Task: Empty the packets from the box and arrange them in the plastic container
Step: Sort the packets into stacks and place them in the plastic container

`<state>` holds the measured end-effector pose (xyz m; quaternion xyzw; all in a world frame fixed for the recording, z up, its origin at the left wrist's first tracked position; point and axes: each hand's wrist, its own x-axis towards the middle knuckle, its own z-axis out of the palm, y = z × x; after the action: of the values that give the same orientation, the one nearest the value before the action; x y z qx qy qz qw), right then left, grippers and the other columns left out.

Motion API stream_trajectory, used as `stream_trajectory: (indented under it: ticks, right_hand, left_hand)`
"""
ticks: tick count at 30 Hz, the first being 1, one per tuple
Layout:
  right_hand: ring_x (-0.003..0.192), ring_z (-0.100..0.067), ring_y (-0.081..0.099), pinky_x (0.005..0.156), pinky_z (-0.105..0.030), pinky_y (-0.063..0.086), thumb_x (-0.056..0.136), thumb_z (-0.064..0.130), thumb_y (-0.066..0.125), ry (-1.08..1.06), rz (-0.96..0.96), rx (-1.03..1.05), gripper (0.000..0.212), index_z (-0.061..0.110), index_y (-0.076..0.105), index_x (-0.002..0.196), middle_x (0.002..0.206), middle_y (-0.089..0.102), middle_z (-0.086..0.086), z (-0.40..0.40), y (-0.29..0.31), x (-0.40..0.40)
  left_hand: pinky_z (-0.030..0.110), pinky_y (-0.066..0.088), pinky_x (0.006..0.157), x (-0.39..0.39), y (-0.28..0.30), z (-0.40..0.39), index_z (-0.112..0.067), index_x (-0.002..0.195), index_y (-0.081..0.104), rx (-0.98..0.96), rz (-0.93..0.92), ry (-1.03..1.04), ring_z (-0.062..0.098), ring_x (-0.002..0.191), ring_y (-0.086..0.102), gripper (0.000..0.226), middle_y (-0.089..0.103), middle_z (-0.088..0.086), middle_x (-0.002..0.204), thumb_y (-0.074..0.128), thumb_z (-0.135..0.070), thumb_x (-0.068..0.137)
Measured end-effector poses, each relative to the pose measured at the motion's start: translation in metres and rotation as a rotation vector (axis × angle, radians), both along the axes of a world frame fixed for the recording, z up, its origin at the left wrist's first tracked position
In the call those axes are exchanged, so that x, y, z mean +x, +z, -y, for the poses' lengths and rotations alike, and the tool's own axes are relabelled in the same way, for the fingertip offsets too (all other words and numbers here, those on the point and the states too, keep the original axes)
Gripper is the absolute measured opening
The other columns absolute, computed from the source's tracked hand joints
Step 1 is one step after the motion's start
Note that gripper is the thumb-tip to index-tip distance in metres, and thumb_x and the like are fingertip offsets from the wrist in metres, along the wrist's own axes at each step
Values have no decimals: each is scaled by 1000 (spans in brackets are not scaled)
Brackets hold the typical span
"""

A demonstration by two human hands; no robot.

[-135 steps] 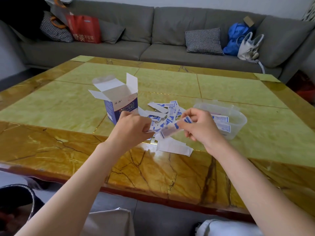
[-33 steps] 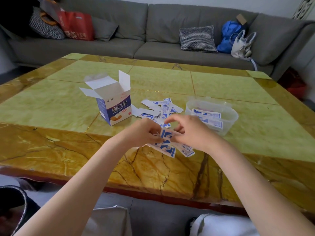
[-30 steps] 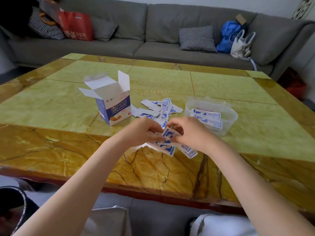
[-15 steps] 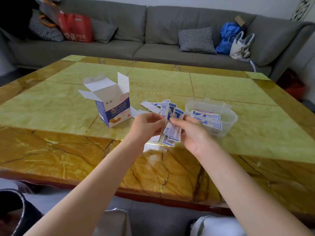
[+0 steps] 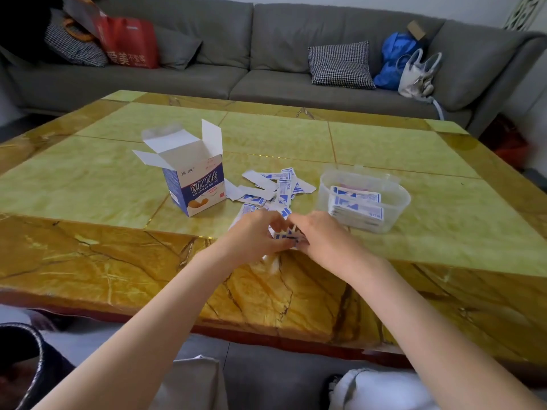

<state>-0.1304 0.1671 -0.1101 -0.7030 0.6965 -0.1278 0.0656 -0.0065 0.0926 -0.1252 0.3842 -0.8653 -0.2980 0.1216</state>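
Head view. Both forearms reach forward from the lower edge and meet over the near part of the desk (image 5: 88,179), at the seam between its green panel and the amber marbled border. The left hand (image 5: 254,236) and right hand (image 5: 321,236) sit close together, fingers curled inward, jointly pinching a small gathered bundle of packets (image 5: 285,235) between them. The bundle shows only as a sliver of white and blue between the fingertips; how many packets it holds cannot be told. The hands are low, at or just above the desk surface.

Just beyond the hands lies a loose scatter of packets (image 5: 278,186), white with blue print, overlapping at mixed angles. The nearest ones are partly hidden by the left hand's knuckles.

To the left of the scatter stands the box (image 5: 194,184), upright, blue and white, all top flaps open; one packet touches its right base.

To the right of the scatter sits the plastic container (image 5: 398,202), clear and round-cornered, lidless. Inside it stacked packets (image 5: 356,204) lie flat in neat rows. The right hand is just beside its near-left corner, not touching.

Behind the desk runs a grey sofa (image 5: 281,39) carrying a red bag (image 5: 130,44), a checked cushion (image 5: 340,65), a blue bag (image 5: 393,59) and a white handbag (image 5: 416,75).
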Motion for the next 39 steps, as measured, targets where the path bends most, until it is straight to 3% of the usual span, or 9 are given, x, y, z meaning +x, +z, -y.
stream_trajectory:
  ticks: [7,12,16,18,22,28,31,35,39]
  right_hand:
    - [85,-16,52,66,-25,36,85,21,65,65,34,31,34,12,49,113,109,45,0,2,-6,-8]
    - [81,-15,54,65,-27,43,84,23,65,102,-6,-30,40,15,44,118,119,36,2,-3,-6,-9]
    - [107,-14,42,89,-25,38,86,41,57,64,-158,-83,43,18,49,121,124,45,5,-6,-4,-23]
    - [111,-19,42,82,-29,38,91,47,46,-3,-267,-5,38,20,52,116,117,52,7,-8,-5,-30]
    - [92,-23,58,62,-31,43,99,28,36,-33,-222,67,22,17,53,108,102,56,-1,-11,-9,-30]
    - [86,-19,51,72,-29,42,94,24,49,-30,-102,161,20,9,60,101,92,45,-1,-9,-5,-32]
    - [88,-22,56,74,-30,45,92,20,53,-53,-115,176,17,7,63,96,95,55,-5,-8,-3,-34]
    - [87,-21,60,74,-32,51,91,15,54,-67,-36,129,21,15,60,111,102,62,-7,-9,0,-30]
    - [88,-21,61,75,-30,50,94,10,49,-52,-32,-10,24,15,61,115,102,65,-8,-7,0,-27]
  left_hand:
    - [4,39,54,-3,-10,4,-18,98,65,79,-92,-29,-1,66,52,20,59,-14,78,69,-27,80]
    - [9,34,50,-4,-13,6,-11,92,70,115,-155,-20,-1,50,47,18,56,-11,63,69,-23,79]
    - [13,35,51,-2,-7,8,-10,86,68,-26,-100,11,6,59,49,15,57,-7,69,69,-24,79]
    - [9,38,53,0,-2,9,-11,87,67,-91,-78,5,1,59,48,13,55,-12,67,68,-23,81]
    - [8,35,56,4,2,9,-14,101,67,-148,75,-33,8,73,52,20,60,-7,83,67,-22,82]
    - [20,42,68,6,3,9,-16,107,67,-199,153,-12,13,82,57,24,68,4,100,63,-23,85]
    - [20,45,73,8,6,9,-15,110,65,-208,133,27,14,85,61,24,69,4,102,61,-19,87]
    - [31,52,81,1,3,7,-18,111,65,-241,166,15,20,91,64,24,69,5,102,57,-17,88]
    - [31,50,74,-3,1,5,-17,110,64,-298,124,72,22,88,62,21,68,7,97,55,-18,91]
